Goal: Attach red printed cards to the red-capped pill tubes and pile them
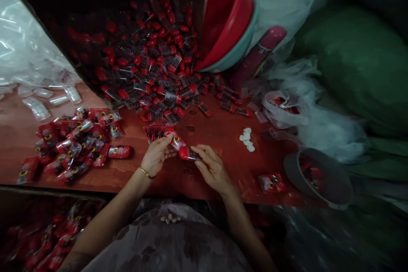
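My left hand, with a gold bangle at the wrist, pinches a small red printed plastic packet near the middle of the table. My right hand is closed on a small clear container with a red cap, dark inside. Its red end points left, against the packet's mouth; whether it is partly inside, I cannot tell. Just behind my left fingers lies a fanned stack of red packets. Left of that hand is a pile of filled red packets.
A large cardboard box on its side spills red-capped containers onto the red table. Behind stand red and teal basins and a dark pink flask. White discs and a grey bowl are at right.
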Demonstrator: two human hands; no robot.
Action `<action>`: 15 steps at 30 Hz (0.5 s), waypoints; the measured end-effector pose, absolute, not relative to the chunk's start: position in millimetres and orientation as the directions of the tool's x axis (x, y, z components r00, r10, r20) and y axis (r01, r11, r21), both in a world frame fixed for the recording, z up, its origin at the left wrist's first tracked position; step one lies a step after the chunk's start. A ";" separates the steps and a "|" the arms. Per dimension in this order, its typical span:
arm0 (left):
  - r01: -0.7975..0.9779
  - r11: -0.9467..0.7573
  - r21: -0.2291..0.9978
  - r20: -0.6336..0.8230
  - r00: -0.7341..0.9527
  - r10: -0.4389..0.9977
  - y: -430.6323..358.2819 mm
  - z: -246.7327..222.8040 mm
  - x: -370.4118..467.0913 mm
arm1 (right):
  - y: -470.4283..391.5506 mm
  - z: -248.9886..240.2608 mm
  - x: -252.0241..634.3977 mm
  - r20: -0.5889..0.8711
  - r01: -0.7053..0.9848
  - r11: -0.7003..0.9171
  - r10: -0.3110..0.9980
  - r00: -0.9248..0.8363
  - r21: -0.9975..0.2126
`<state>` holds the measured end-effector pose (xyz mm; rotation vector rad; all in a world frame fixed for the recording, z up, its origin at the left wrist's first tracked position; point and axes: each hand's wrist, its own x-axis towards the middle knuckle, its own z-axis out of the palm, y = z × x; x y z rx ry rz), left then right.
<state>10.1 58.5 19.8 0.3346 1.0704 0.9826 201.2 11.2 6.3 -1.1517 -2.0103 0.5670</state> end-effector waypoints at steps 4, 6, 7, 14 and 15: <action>-0.489 0.515 0.704 -0.549 0.086 0.832 56.4 21.7 11.9 | 14.6 0.7 198.3 0.447 0.564 0.531 0.845 -0.294 -0.633; -0.490 0.482 0.727 -0.519 0.069 0.852 55.2 21.7 13.0 | 15.7 -0.8 196.1 0.478 0.562 0.538 0.837 -0.267 -0.629; -0.495 0.466 0.734 -0.506 0.059 0.860 54.6 21.7 13.7 | 16.2 -1.2 194.9 0.490 0.558 0.541 0.833 -0.255 -0.629; -0.529 0.459 0.713 -0.497 0.080 0.864 51.5 24.1 22.3 | 19.1 -0.9 190.6 0.548 0.552 0.581 0.799 -0.247 -0.598; -0.539 0.456 0.708 -0.500 0.073 0.863 51.6 24.9 23.6 | 19.7 -0.9 190.0 0.561 0.563 0.588 0.790 -0.245 -0.581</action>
